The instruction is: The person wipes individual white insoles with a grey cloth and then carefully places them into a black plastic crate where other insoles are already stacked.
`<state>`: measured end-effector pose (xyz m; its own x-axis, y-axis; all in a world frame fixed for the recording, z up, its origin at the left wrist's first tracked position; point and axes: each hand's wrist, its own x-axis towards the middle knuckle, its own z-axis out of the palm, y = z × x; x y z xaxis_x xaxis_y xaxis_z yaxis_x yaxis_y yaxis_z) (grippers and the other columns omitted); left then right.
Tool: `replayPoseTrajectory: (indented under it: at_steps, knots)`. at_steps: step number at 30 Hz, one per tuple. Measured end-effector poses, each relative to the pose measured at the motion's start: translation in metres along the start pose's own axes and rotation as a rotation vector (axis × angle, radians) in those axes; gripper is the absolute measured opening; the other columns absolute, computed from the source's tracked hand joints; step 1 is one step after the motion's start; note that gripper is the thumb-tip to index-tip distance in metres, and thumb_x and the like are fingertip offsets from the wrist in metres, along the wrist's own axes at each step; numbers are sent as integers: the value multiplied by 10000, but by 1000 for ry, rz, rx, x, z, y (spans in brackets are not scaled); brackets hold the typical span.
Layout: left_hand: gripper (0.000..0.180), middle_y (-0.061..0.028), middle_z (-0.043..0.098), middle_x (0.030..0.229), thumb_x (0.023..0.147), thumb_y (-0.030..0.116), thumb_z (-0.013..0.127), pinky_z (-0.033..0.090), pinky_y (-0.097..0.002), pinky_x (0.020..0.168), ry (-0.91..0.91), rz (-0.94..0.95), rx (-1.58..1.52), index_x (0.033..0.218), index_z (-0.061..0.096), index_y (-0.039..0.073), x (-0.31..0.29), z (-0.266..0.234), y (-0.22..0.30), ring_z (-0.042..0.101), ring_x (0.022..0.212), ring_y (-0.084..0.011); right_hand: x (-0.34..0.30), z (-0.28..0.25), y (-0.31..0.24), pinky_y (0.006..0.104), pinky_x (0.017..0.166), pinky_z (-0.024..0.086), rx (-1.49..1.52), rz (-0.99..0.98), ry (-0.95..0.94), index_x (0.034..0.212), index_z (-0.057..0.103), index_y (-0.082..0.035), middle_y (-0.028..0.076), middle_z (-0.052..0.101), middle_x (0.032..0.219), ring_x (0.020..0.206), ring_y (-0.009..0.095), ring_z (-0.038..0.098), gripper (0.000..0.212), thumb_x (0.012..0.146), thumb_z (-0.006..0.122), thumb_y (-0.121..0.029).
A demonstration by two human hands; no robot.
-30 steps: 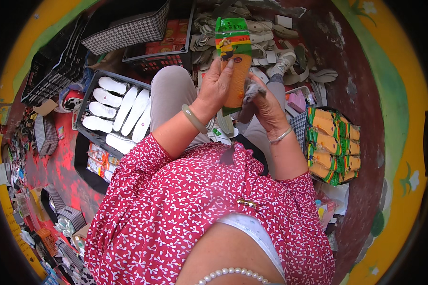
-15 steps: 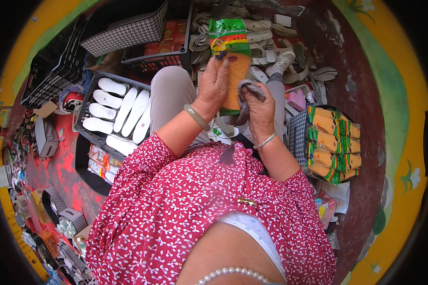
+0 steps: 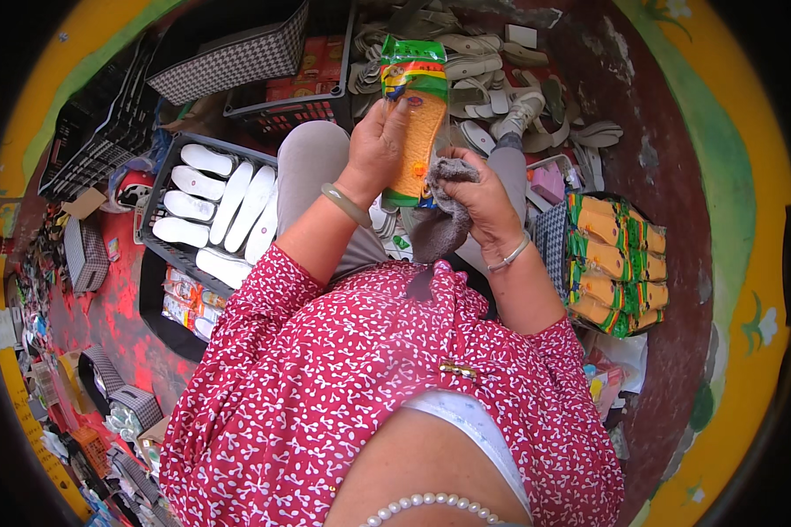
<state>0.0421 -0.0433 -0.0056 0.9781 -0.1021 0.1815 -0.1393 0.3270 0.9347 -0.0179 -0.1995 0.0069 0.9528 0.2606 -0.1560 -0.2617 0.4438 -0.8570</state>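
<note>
I see L hand (image 3: 375, 147) pinching green/orange insole pkt (image 3: 420, 133); R hand (image 3: 487, 207) clutching gray cloth (image 3: 439, 234) by its lower edge.

Orange and green on the insole packet (image 3: 424, 132); beside it, grey on cloth (image 3: 441, 235); below it, white-sprigged crimson on blouse (image 3: 343, 351).

Looks bright overall, with soft, diffuse light and gentle shading. Washes almost to pure white on the insoles (image 3: 231, 206) at left, leaving little surface detail. Sinks into deep shadow around the black crates (image 3: 92, 132) at far left. Glints lightly off the wrapped pack (image 3: 415, 54) in the middle. Appears sharp on the near blouse (image 3: 299, 351). Softens among the small goods (image 3: 123, 420) at near left. Bends the yellow wall (image 3: 765, 255) at right into an arc. Fades to black at the corners.
</note>
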Motion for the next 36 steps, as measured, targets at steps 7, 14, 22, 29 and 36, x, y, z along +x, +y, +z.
replayPoseTrajectory:
  at_steps: [7,14,22,29,36]
  knots:
    - [225,-4,609,844,949,211,452,439,-212,657,35,81,119,978,553,12,-1,-2,-3,519,730,-48,-1,-8,-10,250,717,494,-33,203,-126,1043,539,18,73,608,919,796,142,607,259,785,552,36]
    - [238,-16,614,834,947,215,457,439,-215,655,97,105,191,968,564,3,3,-4,0,523,733,-49,-7,-27,-19,242,729,480,-75,187,-106,1012,571,32,58,609,900,818,130,589,243,769,570,33]
    - [264,-39,617,870,953,230,438,468,-211,634,354,310,115,1020,552,2,35,-33,12,573,715,-75,-7,-42,-3,334,904,460,447,21,-79,1172,485,-2,114,566,1100,1039,223,554,603,718,732,-313]
    - [254,-45,613,871,949,228,452,440,-233,687,374,363,150,993,532,-10,19,7,7,533,770,-80,4,8,27,313,846,464,626,-13,-94,1122,541,-79,39,601,1024,935,172,577,511,686,775,-204]
    - [232,-34,607,949,949,197,452,431,-213,732,231,279,0,1044,515,-5,4,24,-6,530,822,-71,7,11,22,285,763,499,510,-154,225,1048,576,-1,79,632,940,837,172,614,285,771,637,27]
